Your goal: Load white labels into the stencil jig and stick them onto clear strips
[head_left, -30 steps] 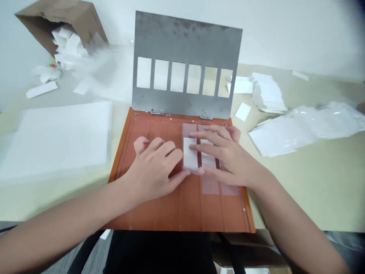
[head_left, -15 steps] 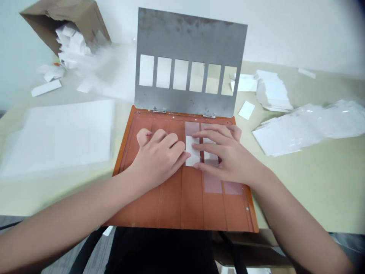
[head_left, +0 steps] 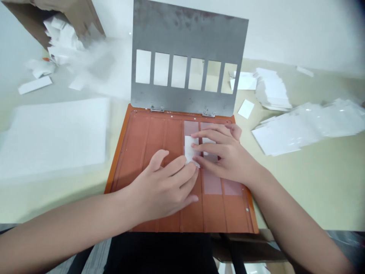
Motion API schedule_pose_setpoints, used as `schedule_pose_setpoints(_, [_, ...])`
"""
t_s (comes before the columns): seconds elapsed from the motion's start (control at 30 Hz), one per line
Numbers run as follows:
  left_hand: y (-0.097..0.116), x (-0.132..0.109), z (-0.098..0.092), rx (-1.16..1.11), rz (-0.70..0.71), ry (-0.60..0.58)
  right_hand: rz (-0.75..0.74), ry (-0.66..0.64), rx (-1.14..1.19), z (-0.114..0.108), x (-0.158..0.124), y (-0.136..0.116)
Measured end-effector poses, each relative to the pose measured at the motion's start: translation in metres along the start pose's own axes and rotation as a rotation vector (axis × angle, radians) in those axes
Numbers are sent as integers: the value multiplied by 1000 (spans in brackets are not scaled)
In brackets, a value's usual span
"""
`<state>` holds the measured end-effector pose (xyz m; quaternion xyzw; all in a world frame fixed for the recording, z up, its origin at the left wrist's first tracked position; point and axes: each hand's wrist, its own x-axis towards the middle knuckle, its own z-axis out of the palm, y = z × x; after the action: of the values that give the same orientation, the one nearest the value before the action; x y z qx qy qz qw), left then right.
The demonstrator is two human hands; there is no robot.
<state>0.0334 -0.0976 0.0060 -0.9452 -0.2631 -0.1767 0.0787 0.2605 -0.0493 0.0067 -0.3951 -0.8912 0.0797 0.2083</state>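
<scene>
The white, rectangular paper card lies lengthwise away from me; my splayed right hand touches its right side, my loose, half-curled left hand its near end.

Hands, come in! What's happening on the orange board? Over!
Right hand touching white card. Left hand at its lower edge. Hinged metal plate standing up behind.

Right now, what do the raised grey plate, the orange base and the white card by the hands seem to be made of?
Raised grey plate: probably bare metal, dull, with dark smudges and crisp edges.
Orange base: perhaps painted metal or plastic, smooth and low-sheen; its even colour leaves that open.
White card: likely paper or card stock, matt and flat with straight edges.
</scene>
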Motion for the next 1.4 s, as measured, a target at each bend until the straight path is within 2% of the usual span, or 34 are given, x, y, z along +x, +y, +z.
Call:
schedule_pose_setpoints(0.23, [1, 0, 3, -6, 5, -101, -4, 59, -13, 5, 2, 2])
schedule_pose_setpoints(0.6, [3, 2, 2, -6, -22, -134, 59, 39, -4, 5, 5, 2])
schedule_pose_setpoints(1.03, [5, -4, 7, 11, -24, -124, 71, 22, -57, 4, 5, -1])
schedule_pose_setpoints(1.4, [7, 0, 4, 10, 0, -118, 80, 54, -62, 6, 5, -3])
